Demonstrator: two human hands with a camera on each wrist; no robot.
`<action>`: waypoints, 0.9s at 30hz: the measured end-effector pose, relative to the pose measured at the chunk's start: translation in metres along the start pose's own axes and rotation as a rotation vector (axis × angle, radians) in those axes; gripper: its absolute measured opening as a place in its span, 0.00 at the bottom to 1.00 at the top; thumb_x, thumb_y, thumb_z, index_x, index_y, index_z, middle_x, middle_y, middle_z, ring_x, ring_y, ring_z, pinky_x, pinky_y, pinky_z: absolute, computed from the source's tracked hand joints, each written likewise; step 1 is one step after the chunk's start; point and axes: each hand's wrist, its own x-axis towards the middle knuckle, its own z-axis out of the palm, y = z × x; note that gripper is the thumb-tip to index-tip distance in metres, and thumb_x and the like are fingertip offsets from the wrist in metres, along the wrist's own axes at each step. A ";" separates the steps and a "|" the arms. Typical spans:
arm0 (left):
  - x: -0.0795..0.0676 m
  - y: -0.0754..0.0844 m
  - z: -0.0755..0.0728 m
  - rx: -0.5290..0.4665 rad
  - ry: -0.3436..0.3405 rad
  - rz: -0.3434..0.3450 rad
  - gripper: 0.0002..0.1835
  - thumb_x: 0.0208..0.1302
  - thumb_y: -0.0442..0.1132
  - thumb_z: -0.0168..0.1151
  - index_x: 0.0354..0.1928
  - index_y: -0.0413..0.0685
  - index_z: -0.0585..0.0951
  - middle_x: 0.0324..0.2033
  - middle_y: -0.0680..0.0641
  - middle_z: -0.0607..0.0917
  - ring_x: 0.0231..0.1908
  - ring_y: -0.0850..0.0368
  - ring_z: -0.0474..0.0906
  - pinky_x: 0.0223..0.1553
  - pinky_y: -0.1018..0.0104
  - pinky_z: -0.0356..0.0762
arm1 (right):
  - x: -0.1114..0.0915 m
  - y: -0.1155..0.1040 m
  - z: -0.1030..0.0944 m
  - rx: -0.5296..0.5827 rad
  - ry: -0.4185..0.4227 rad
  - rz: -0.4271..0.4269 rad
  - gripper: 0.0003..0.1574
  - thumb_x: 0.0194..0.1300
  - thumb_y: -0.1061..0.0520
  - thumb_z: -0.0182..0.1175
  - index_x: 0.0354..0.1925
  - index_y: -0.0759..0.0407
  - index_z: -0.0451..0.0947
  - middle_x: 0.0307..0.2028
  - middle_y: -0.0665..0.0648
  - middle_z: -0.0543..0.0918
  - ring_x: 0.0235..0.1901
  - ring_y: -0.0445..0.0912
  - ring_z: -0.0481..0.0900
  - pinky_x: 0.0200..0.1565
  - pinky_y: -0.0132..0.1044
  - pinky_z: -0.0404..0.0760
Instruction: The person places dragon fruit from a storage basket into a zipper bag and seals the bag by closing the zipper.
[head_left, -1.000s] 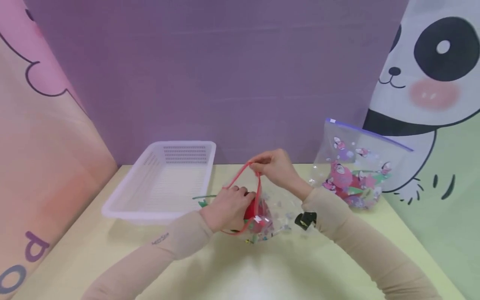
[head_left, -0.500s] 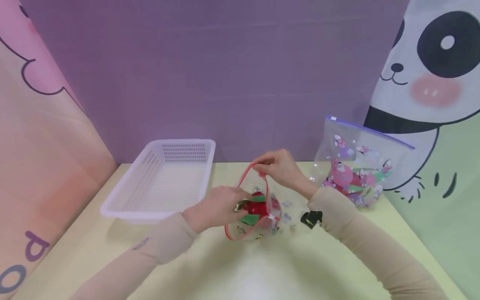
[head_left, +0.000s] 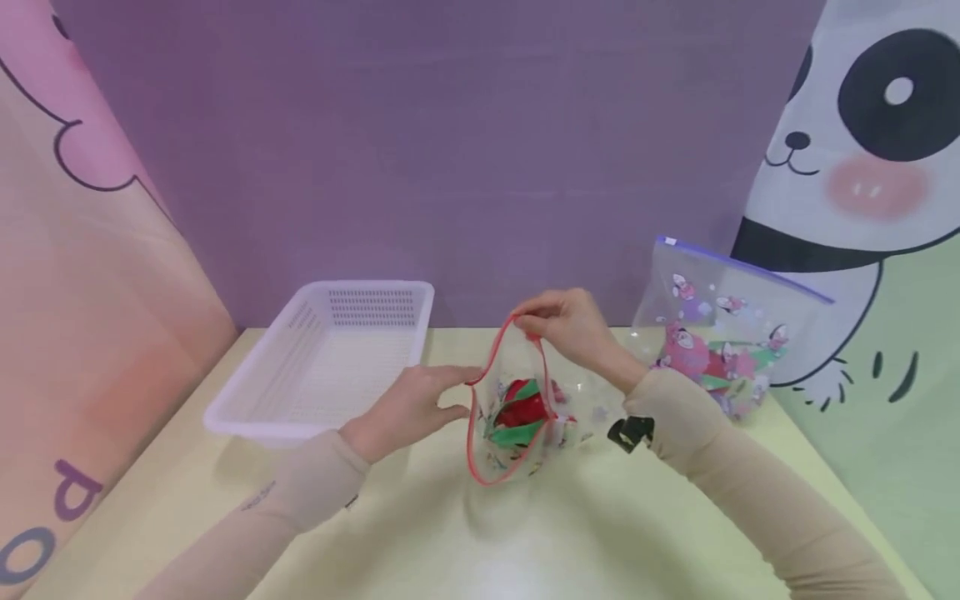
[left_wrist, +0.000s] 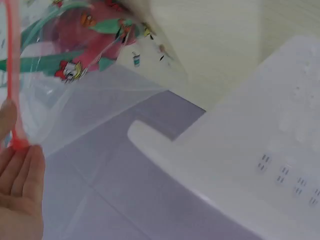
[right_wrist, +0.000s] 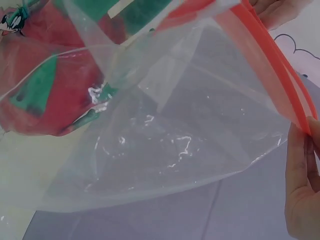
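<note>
A clear zipper bag (head_left: 508,358) with a red rim and cartoon prints stands mid-table, its mouth spread. Red and green items (head_left: 521,410) show inside it; their kind is hard to make out through the plastic. Pinched at its far corner, the rim is in my right hand (head_left: 573,325), also seen in the right wrist view (right_wrist: 302,185). At the left side of the mouth is my left hand (head_left: 405,408), index finger straight against the rim, thumb apart and lower. The left wrist view puts this hand's fingertips (left_wrist: 32,152) at the red rim.
A white plastic basket (head_left: 318,429) with slotted walls sits at the back left of the table (head_left: 337,567). Upright at the back right is a second clear bag (head_left: 678,304) with a purple zipper and red, pink and green contents. A purple backdrop (head_left: 465,167) rises behind.
My left hand has come out of the bag's mouth leftward, uncovering the red and green contents, and now touches the rim. My right hand keeps pinching the far corner.
</note>
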 end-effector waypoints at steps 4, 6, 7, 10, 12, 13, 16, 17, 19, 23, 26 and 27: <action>0.004 -0.001 0.012 0.053 0.159 0.081 0.21 0.45 0.36 0.72 0.45 0.45 0.82 0.40 0.49 0.86 0.41 0.59 0.83 0.45 0.69 0.78 | 0.002 0.001 -0.002 -0.002 0.008 0.003 0.09 0.57 0.61 0.63 0.38 0.62 0.84 0.33 0.62 0.85 0.25 0.40 0.79 0.30 0.35 0.79; 0.008 -0.001 0.017 0.038 0.226 0.128 0.18 0.43 0.36 0.72 0.41 0.45 0.84 0.37 0.50 0.87 0.39 0.59 0.83 0.43 0.71 0.79 | 0.004 0.002 -0.004 -0.005 0.013 0.004 0.09 0.57 0.61 0.63 0.38 0.62 0.84 0.32 0.62 0.85 0.25 0.40 0.80 0.29 0.34 0.79; 0.010 -0.001 0.019 0.035 0.247 0.150 0.17 0.43 0.35 0.72 0.40 0.44 0.85 0.35 0.50 0.87 0.37 0.59 0.84 0.42 0.72 0.79 | 0.004 0.002 -0.004 -0.004 0.015 0.005 0.09 0.57 0.61 0.63 0.38 0.62 0.84 0.32 0.62 0.85 0.25 0.40 0.80 0.29 0.33 0.79; 0.016 0.000 0.023 0.013 0.259 0.188 0.12 0.45 0.34 0.70 0.36 0.44 0.86 0.32 0.49 0.87 0.35 0.60 0.84 0.39 0.73 0.79 | 0.004 0.003 -0.006 -0.003 0.015 0.012 0.09 0.57 0.60 0.63 0.38 0.62 0.84 0.31 0.62 0.86 0.25 0.41 0.81 0.29 0.31 0.79; 0.019 0.000 0.023 0.001 0.249 0.170 0.11 0.46 0.34 0.70 0.35 0.45 0.86 0.31 0.50 0.87 0.34 0.60 0.84 0.38 0.73 0.79 | 0.004 0.003 -0.007 0.000 0.015 0.025 0.10 0.57 0.60 0.63 0.38 0.61 0.83 0.31 0.61 0.86 0.27 0.44 0.82 0.29 0.31 0.79; 0.020 0.000 0.023 -0.008 0.249 0.147 0.10 0.47 0.35 0.69 0.35 0.45 0.86 0.31 0.50 0.87 0.34 0.61 0.84 0.38 0.73 0.79 | 0.004 0.004 -0.008 0.003 0.014 0.031 0.10 0.58 0.59 0.63 0.39 0.61 0.83 0.33 0.61 0.86 0.28 0.44 0.82 0.30 0.31 0.80; 0.021 -0.002 0.020 -0.073 0.273 0.058 0.07 0.48 0.35 0.69 0.33 0.47 0.86 0.29 0.51 0.87 0.32 0.60 0.84 0.35 0.73 0.79 | 0.005 0.006 -0.012 0.010 0.010 0.042 0.12 0.58 0.59 0.63 0.41 0.61 0.83 0.36 0.61 0.85 0.33 0.45 0.83 0.33 0.30 0.81; 0.022 -0.002 0.019 -0.108 0.290 0.026 0.07 0.49 0.34 0.69 0.32 0.46 0.86 0.29 0.50 0.87 0.31 0.60 0.84 0.35 0.73 0.80 | 0.004 0.007 -0.014 0.018 0.008 0.049 0.12 0.58 0.59 0.63 0.41 0.61 0.82 0.38 0.61 0.85 0.34 0.45 0.83 0.34 0.30 0.81; 0.022 -0.004 0.017 -0.176 0.334 -0.026 0.05 0.49 0.33 0.68 0.31 0.45 0.86 0.28 0.49 0.87 0.30 0.59 0.84 0.34 0.73 0.80 | 0.004 0.008 -0.018 0.024 0.006 0.062 0.13 0.58 0.58 0.63 0.42 0.62 0.82 0.39 0.60 0.85 0.35 0.42 0.83 0.35 0.30 0.81; 0.025 -0.005 0.015 -0.332 0.424 -0.105 0.04 0.50 0.29 0.67 0.31 0.41 0.84 0.28 0.46 0.86 0.30 0.55 0.84 0.33 0.73 0.80 | 0.003 0.009 -0.027 0.037 0.004 0.082 0.15 0.58 0.58 0.63 0.44 0.63 0.81 0.39 0.62 0.85 0.32 0.39 0.82 0.34 0.30 0.81; 0.029 -0.002 0.013 -0.441 0.467 -0.161 0.04 0.52 0.29 0.65 0.32 0.39 0.84 0.29 0.43 0.86 0.32 0.52 0.84 0.33 0.72 0.81 | 0.000 0.010 -0.035 0.024 0.002 0.091 0.18 0.58 0.56 0.62 0.46 0.63 0.79 0.40 0.63 0.84 0.32 0.37 0.82 0.36 0.32 0.82; 0.030 -0.001 0.013 -0.472 0.475 -0.177 0.04 0.53 0.29 0.65 0.32 0.38 0.84 0.29 0.42 0.86 0.32 0.50 0.84 0.33 0.71 0.81 | -0.002 0.011 -0.037 0.016 -0.001 0.100 0.19 0.58 0.55 0.63 0.47 0.62 0.79 0.40 0.63 0.84 0.33 0.38 0.82 0.37 0.33 0.81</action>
